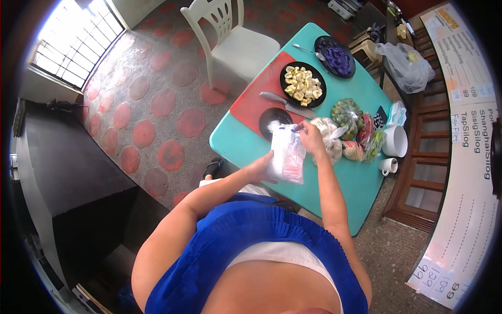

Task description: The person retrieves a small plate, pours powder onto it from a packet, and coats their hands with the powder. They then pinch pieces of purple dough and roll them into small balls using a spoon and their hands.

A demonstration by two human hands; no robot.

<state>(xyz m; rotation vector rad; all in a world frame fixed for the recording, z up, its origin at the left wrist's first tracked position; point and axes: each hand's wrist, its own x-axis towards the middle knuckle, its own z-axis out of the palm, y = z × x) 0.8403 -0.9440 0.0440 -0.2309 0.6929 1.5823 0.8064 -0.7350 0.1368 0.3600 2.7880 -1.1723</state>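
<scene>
A white plastic packet (pixel 287 156) with pink print is held tilted over the near side of the table. My left hand (pixel 259 167) is closed around its lower left side. The fingers of my right hand (pixel 310 138) pinch the packet near its upper right corner. Just beyond the packet is a small black dish (pixel 272 119), partly hidden by it, with something white near its edge. A knife (pixel 287 104) lies across the red cutting board (pixel 253 107), close to the dish. Beyond the knife, a black plate (pixel 285 78) bears pale yellow chopped pieces that resemble banana.
On the turquoise table (pixel 238 136) are another black plate (pixel 349 73) with purple pieces and a spoon, several bags of produce (pixel 347 118), a white bowl (pixel 396 141) and a mug (pixel 388 166). A white chair (pixel 238 49) stands at the far left side.
</scene>
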